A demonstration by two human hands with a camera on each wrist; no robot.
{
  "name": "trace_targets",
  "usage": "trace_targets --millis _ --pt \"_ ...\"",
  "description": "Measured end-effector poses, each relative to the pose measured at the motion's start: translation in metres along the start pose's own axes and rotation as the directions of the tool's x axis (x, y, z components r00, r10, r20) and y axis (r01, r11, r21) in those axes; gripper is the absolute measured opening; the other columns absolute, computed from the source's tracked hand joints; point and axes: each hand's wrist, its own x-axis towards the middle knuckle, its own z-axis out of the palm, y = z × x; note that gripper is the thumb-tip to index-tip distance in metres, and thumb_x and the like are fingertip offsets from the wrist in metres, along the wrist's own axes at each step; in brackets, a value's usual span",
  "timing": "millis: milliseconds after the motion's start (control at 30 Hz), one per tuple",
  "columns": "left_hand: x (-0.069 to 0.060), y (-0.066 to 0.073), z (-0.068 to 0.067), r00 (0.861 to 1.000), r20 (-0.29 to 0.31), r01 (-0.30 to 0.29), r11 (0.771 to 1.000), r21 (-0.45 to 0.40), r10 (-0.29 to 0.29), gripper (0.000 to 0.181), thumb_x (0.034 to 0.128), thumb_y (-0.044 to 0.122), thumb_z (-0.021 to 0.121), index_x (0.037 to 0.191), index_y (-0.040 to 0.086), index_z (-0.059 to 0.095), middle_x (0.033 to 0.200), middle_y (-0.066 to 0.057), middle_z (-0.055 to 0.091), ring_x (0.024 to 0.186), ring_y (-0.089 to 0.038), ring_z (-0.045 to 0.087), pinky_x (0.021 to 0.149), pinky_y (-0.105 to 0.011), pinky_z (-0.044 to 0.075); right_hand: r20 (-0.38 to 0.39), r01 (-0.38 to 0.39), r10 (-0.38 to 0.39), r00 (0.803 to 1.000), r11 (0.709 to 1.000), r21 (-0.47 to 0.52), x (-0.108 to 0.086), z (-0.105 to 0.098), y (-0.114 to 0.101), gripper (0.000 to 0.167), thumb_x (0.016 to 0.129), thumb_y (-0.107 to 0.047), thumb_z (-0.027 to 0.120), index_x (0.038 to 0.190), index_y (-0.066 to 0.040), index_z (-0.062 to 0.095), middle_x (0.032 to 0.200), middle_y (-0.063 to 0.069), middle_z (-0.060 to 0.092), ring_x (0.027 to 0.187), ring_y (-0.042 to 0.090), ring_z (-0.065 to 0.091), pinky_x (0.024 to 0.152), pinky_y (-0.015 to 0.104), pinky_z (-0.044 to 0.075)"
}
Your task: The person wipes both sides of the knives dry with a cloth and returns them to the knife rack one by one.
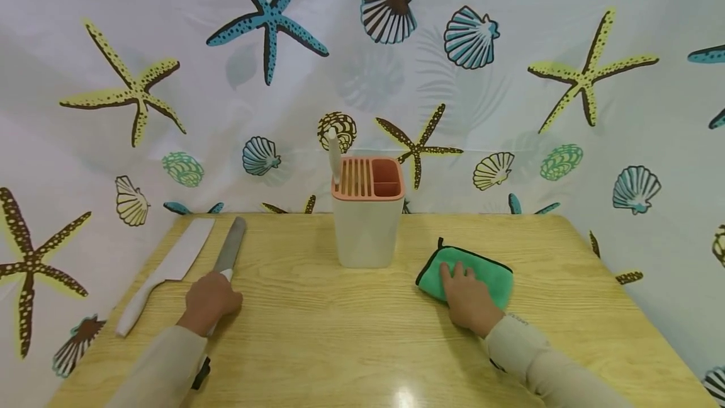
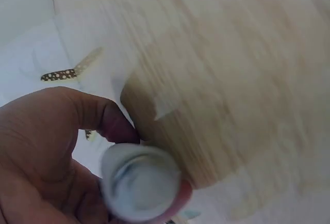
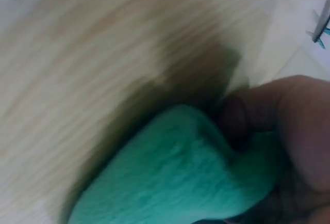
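My left hand [image 1: 211, 300] grips the white handle of a knife [image 1: 231, 245] whose long grey blade points toward the back of the table. In the left wrist view, the round butt of the knife handle [image 2: 142, 185] shows between the thumb and fingers. On the right, my right hand [image 1: 471, 301] holds a folded green cloth [image 1: 491, 274] with black edging. The right wrist view shows the cloth [image 3: 170, 172] bunched in the thumb's grip, with the other fingers partly hidden. A cleaver [image 1: 182, 250] with a pale blade and white handle lies left of the left hand.
A white knife block [image 1: 367, 232] with a slotted salmon top stands at the back middle of the wooden table [image 1: 328, 339]. A white handle [image 1: 335, 156] sticks up from its left slot. Behind hangs a curtain [image 1: 362, 87] printed with starfish and shells.
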Motion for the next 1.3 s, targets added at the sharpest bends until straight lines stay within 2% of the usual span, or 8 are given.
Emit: trace_targets --millis 200,300,400,600,767,967,1167,1300 --pt "0.004 -0.003 0.001 0.999 -0.011 0.051 0.997 -0.053 -0.052 0.034 0.0859 0.015 0.047 0.100 -0.016 0.047 0.086 -0.027 0.058 0.069 -0.031 0.055 0.055 -0.040 0.048 -0.153 0.041 -0.052 0.987 0.996 -0.079 0.003 0.005 0.005 0.051 0.084 -0.012 0.075 0.125 0.006 0.052 0.103 0.031 0.060 0.083 0.043 0.064 0.058 0.049 0.058" --pt "0.005 -0.005 -0.001 0.998 -0.009 0.056 0.995 -0.088 -0.057 0.040 0.0883 0.016 0.042 0.107 -0.019 0.043 0.092 -0.032 0.059 0.073 -0.035 0.058 0.059 -0.044 0.050 -0.241 0.081 -0.116 0.964 0.985 -0.151 0.004 0.010 0.008 0.039 0.083 -0.005 0.074 0.115 0.005 0.055 0.090 0.027 0.062 0.068 0.037 0.062 0.050 0.044 0.056" --pt "0.005 -0.009 -0.001 0.998 -0.013 0.056 0.991 -0.118 -0.058 0.035 0.0877 0.017 0.040 0.100 -0.015 0.047 0.084 -0.027 0.058 0.068 -0.031 0.055 0.055 -0.042 0.047 -0.280 0.100 -0.154 0.948 0.975 -0.198 0.006 0.013 0.011 0.034 0.081 0.004 0.072 0.110 0.003 0.055 0.085 0.025 0.061 0.062 0.034 0.061 0.046 0.042 0.054" --pt "-0.001 -0.013 -0.003 0.999 -0.009 0.047 0.987 -0.155 -0.048 0.026 0.0877 0.019 0.038 0.084 -0.003 0.050 0.071 -0.014 0.052 0.059 -0.024 0.046 0.048 -0.034 0.038 -0.263 0.094 -0.146 0.954 0.975 -0.200 0.007 0.012 0.012 0.036 0.080 0.006 0.073 0.108 0.001 0.053 0.084 0.024 0.060 0.062 0.033 0.060 0.046 0.042 0.054" --pt "-0.008 -0.009 -0.008 1.000 0.003 -0.005 0.986 -0.166 0.005 0.028 0.0893 0.020 0.035 0.089 -0.005 0.047 0.071 -0.013 0.047 0.059 -0.022 0.043 0.049 -0.032 0.035 -0.230 0.093 -0.135 0.964 0.979 -0.184 0.008 0.012 0.014 0.034 0.082 0.004 0.072 0.111 0.001 0.054 0.087 0.024 0.061 0.064 0.034 0.061 0.048 0.042 0.054" --pt "-0.015 -0.004 -0.012 0.999 -0.014 -0.045 0.977 -0.211 0.043 0.034 0.0881 0.020 0.035 0.098 -0.009 0.050 0.076 -0.015 0.053 0.059 -0.025 0.051 0.049 -0.033 0.041 -0.131 0.108 -0.126 0.983 0.985 -0.134 0.011 0.009 0.017 0.041 0.084 0.003 0.071 0.121 0.002 0.054 0.096 0.025 0.064 0.074 0.037 0.065 0.055 0.046 0.056" --pt "-0.016 0.010 -0.009 0.995 -0.036 -0.097 0.940 -0.326 0.090 0.031 0.0921 0.025 0.041 0.093 -0.003 0.051 0.057 -0.005 0.049 0.043 -0.018 0.048 0.043 -0.030 0.042 -0.094 0.089 -0.098 0.991 0.991 -0.095 0.012 0.005 0.024 0.044 0.084 0.004 0.072 0.125 0.000 0.057 0.101 0.023 0.067 0.079 0.038 0.067 0.060 0.047 0.058" --pt "-0.020 0.015 -0.006 0.994 -0.048 -0.106 0.913 -0.394 0.095 0.026 0.0932 0.025 0.048 0.091 0.000 0.050 0.050 0.000 0.045 0.038 -0.014 0.046 0.040 -0.028 0.043 -0.090 0.057 -0.058 0.994 0.998 -0.018 0.014 0.000 0.030 0.043 0.087 -0.002 0.069 0.128 -0.003 0.060 0.104 0.019 0.071 0.084 0.037 0.069 0.062 0.047 0.058"
